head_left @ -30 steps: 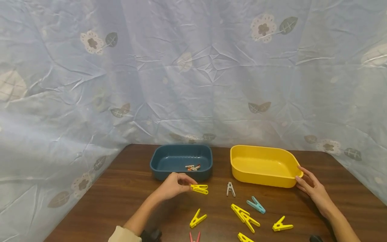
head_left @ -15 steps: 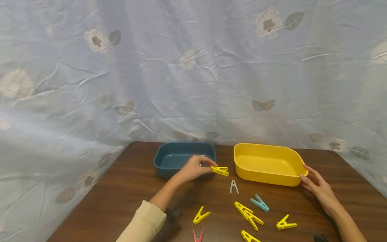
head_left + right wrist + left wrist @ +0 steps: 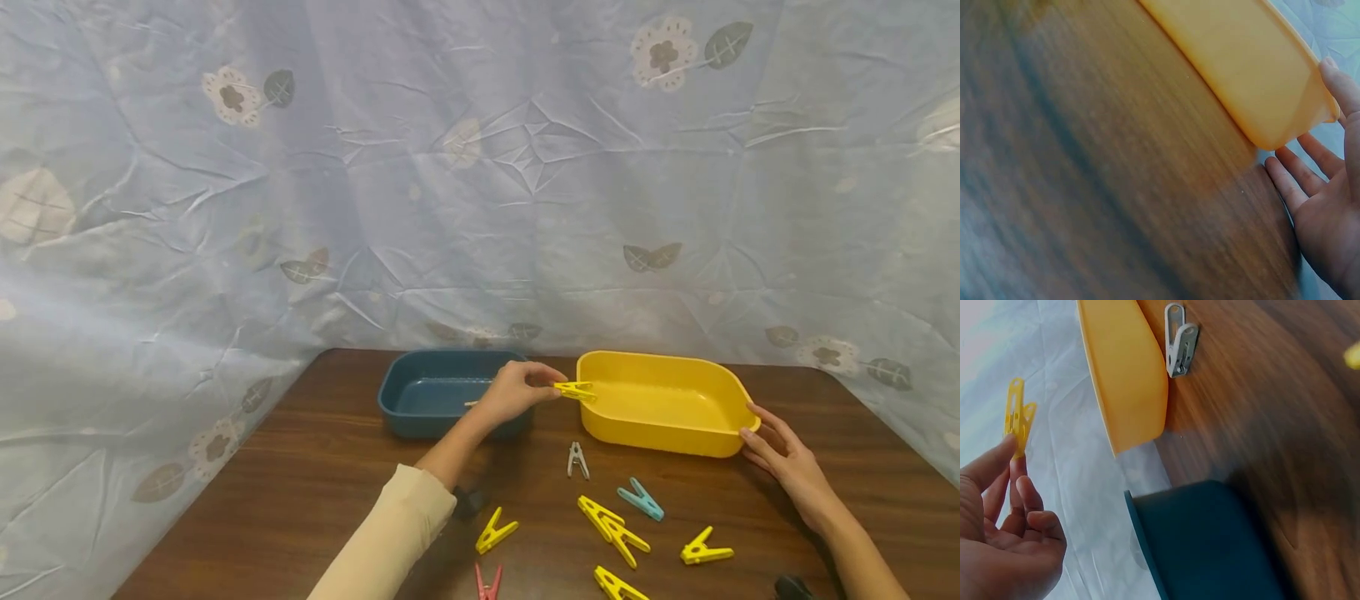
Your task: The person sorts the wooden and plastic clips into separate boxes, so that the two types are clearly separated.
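Note:
My left hand [image 3: 517, 393] pinches a yellow clothespin [image 3: 575, 390] by one end between thumb and fingertips. In the head view the clothespin overlaps the left rim of the yellow basin [image 3: 675, 440]. The left wrist view shows this clothespin [image 3: 1016, 415] pointing away from the fingertips. At the basin's right corner, my right hand [image 3: 787, 467] grips the rim, thumb on the near side and forefinger over the edge. Below the left forearm stands the blue basin [image 3: 420, 423], partly hidden by the hand; a sliver of a pale clothespin [image 3: 471, 403] shows inside it.
On the brown wooden table [image 3: 315, 500] lie a grey clothespin [image 3: 577, 460], a light blue one [image 3: 641, 499], several yellow ones [image 3: 705, 547] and a red one [image 3: 488, 582]. A patterned curtain [image 3: 450, 208] hangs behind the table.
My left hand has carried the yellow clothespin up and to the right, from in front of the blue basin to the yellow basin's left rim. My right hand stays at the yellow basin's corner.

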A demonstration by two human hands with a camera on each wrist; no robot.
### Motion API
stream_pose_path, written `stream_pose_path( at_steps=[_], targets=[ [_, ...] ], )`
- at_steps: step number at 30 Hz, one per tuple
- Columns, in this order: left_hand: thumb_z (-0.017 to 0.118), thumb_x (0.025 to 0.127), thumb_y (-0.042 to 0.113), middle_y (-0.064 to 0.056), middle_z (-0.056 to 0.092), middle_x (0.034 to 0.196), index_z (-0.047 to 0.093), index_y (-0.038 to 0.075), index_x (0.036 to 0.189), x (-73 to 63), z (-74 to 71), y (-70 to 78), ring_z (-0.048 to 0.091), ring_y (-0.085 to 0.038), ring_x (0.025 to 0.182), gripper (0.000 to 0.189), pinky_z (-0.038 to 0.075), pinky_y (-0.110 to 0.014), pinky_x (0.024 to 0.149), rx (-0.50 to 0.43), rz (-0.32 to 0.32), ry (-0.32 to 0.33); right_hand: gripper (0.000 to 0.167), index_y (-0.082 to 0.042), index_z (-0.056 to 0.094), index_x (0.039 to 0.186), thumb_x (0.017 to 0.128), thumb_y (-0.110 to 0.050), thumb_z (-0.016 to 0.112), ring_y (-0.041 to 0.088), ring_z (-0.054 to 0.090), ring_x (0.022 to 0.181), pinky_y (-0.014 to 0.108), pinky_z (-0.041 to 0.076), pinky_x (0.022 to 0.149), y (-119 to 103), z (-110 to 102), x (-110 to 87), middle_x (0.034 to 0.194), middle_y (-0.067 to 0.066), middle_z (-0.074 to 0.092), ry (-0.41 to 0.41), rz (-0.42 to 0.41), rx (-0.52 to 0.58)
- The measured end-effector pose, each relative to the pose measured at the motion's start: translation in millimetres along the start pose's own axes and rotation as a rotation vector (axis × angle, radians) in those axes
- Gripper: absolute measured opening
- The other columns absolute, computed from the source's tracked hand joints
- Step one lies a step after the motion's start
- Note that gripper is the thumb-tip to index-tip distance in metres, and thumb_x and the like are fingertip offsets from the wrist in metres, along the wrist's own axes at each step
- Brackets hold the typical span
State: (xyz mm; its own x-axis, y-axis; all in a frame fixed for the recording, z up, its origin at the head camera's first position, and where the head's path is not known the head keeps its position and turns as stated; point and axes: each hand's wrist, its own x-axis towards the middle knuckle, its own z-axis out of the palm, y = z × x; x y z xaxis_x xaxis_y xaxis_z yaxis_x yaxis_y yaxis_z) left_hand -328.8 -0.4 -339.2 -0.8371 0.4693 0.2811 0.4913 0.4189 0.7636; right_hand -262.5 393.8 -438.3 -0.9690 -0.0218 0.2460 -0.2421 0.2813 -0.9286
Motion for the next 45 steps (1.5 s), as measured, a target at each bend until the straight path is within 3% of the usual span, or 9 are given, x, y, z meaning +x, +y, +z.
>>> stream_pose_path(
  at_steps=[10, 16, 21, 27, 32, 36, 40, 45],
  targets=[
    [0.068, 0.084, 0.016, 0.004, 0.067, 0.094, 0.071, 0.011, 0.101, 26.7, 34.6, 13.0, 0.059, -0.009, 0.087, 0.017, 0.046, -0.021, 0.072, 0.004, -0.031, 0.054, 0.055, -0.02, 0.021, 0.147, 0.098, -0.014, 0.046, -0.012, 0.05, 0.095, 0.015, 0.046, 0.076, -1, -4, -0.4, 0.131, 0.036, 0.014, 0.008, -0.017, 0.033],
    [0.069, 0.084, 0.015, 0.006, 0.066, 0.086, 0.072, 0.012, 0.098, 32.1, 54.7, 19.0, 0.051, -0.007, 0.07, 0.015, 0.042, -0.02, 0.058, 0.052, -0.085, 0.1, 0.056, -0.017, 0.019, 0.148, 0.098, -0.016, 0.045, -0.013, 0.048, 0.096, 0.015, 0.045, 0.077, 0, 2, -1.2, 0.133, 0.037, 0.012, -0.008, -0.013, 0.02],
    [0.069, 0.083, 0.014, 0.004, 0.067, 0.086, 0.073, 0.011, 0.096, 36.1, 72.3, 21.4, 0.049, -0.005, 0.06, 0.014, 0.04, -0.018, 0.05, 0.045, -0.081, 0.136, 0.055, -0.017, 0.02, 0.147, 0.098, -0.017, 0.045, -0.012, 0.048, 0.095, 0.014, 0.045, 0.077, 1, 3, -0.5, 0.13, 0.025, 0.023, 0.004, -0.017, 0.013],
    [0.072, 0.08, 0.013, 0.007, 0.066, 0.08, 0.075, 0.014, 0.091, 42.2, 96.6, 18.4, 0.05, -0.004, 0.062, 0.011, 0.041, -0.018, 0.051, -0.001, -0.148, 0.229, 0.056, -0.019, 0.019, 0.148, 0.098, -0.018, 0.046, -0.013, 0.048, 0.094, 0.015, 0.046, 0.076, 1, 3, -2.1, 0.133, 0.033, 0.015, 0.001, 0.025, 0.027],
    [0.073, 0.078, 0.011, 0.007, 0.067, 0.08, 0.075, 0.013, 0.088, 47.0, 104.7, 12.5, 0.054, -0.005, 0.065, 0.01, 0.043, -0.017, 0.052, -0.024, -0.161, 0.315, 0.056, -0.018, 0.022, 0.147, 0.097, -0.016, 0.047, -0.011, 0.049, 0.095, 0.015, 0.046, 0.077, 0, 2, -0.3, 0.128, 0.019, 0.025, 0.004, 0.003, 0.046],
    [0.073, 0.079, 0.011, 0.008, 0.066, 0.079, 0.075, 0.014, 0.087, 47.8, 109.7, 5.9, 0.053, -0.004, 0.064, 0.01, 0.042, -0.017, 0.051, -0.037, -0.18, 0.343, 0.056, -0.019, 0.023, 0.147, 0.097, -0.017, 0.048, -0.01, 0.05, 0.096, 0.016, 0.046, 0.077, 0, 3, -0.5, 0.126, 0.013, 0.029, 0.001, -0.001, 0.041],
    [0.073, 0.078, 0.01, 0.007, 0.065, 0.078, 0.075, 0.013, 0.086, 47.1, 114.1, 1.3, 0.052, -0.005, 0.061, 0.009, 0.043, -0.018, 0.05, -0.042, -0.159, 0.368, 0.055, -0.018, 0.023, 0.147, 0.097, -0.017, 0.047, -0.01, 0.051, 0.096, 0.016, 0.046, 0.078, -2, 4, -1.3, 0.126, 0.014, 0.03, -0.001, -0.008, 0.046],
    [0.075, 0.077, 0.01, 0.008, 0.065, 0.077, 0.075, 0.014, 0.085, 43.9, 121.8, -3.8, 0.053, -0.009, 0.067, 0.009, 0.042, -0.018, 0.059, 0.045, -0.096, 0.399, 0.055, -0.016, 0.024, 0.146, 0.097, -0.017, 0.048, -0.009, 0.052, 0.095, 0.016, 0.046, 0.077, -2, 2, -3.5, 0.122, 0.011, 0.034, 0.013, -0.019, 0.052]
  ],
)
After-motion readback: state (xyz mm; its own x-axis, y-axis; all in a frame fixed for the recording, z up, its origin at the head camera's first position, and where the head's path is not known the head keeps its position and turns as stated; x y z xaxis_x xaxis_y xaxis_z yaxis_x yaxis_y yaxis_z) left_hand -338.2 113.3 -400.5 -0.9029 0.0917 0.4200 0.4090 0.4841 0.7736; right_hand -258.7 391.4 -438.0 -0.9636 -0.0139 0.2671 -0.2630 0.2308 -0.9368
